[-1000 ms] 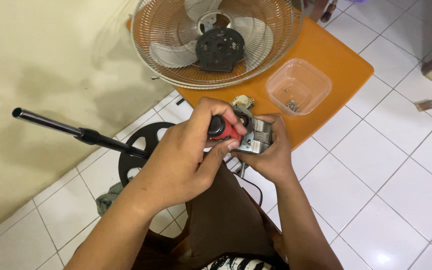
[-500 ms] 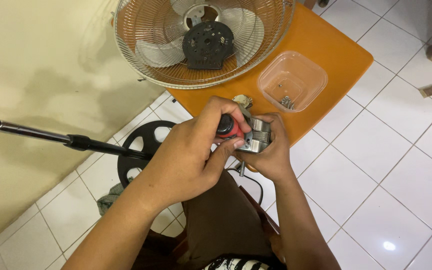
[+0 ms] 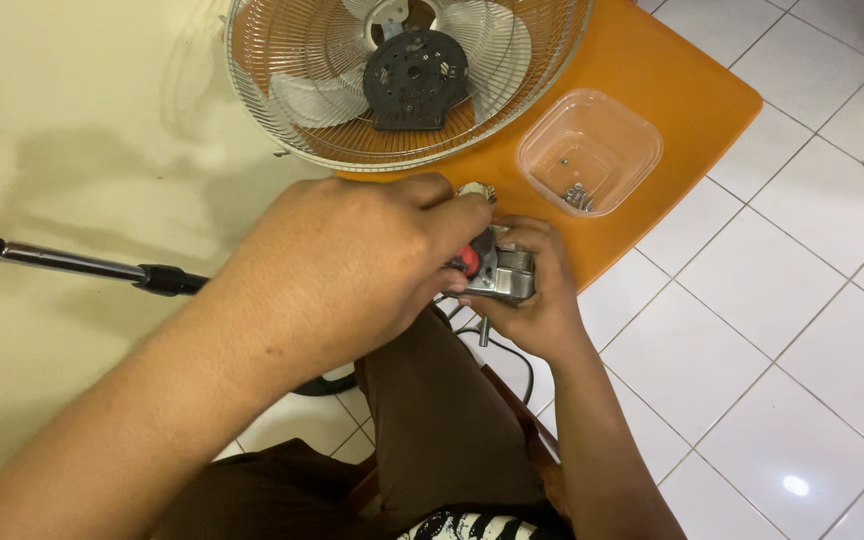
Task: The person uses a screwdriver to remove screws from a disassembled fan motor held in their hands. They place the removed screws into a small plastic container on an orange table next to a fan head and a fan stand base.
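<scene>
Both hands grip the motor (image 3: pixel 504 272) just below the worktop (image 3: pixel 672 90): my right hand (image 3: pixel 537 300) cradles its metal body, my left hand (image 3: pixel 352 270) clenches a red-handled tool (image 3: pixel 468 260) against it. It looks heavy, rigid; best held by its frame.

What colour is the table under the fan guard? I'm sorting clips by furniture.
Orange: the table shows plainly in the head view, beneath the fan guard.

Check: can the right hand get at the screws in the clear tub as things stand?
Probably not right away: the right hand grips the metal part. The tub is open-topped, just beyond, with nothing between.
</scene>
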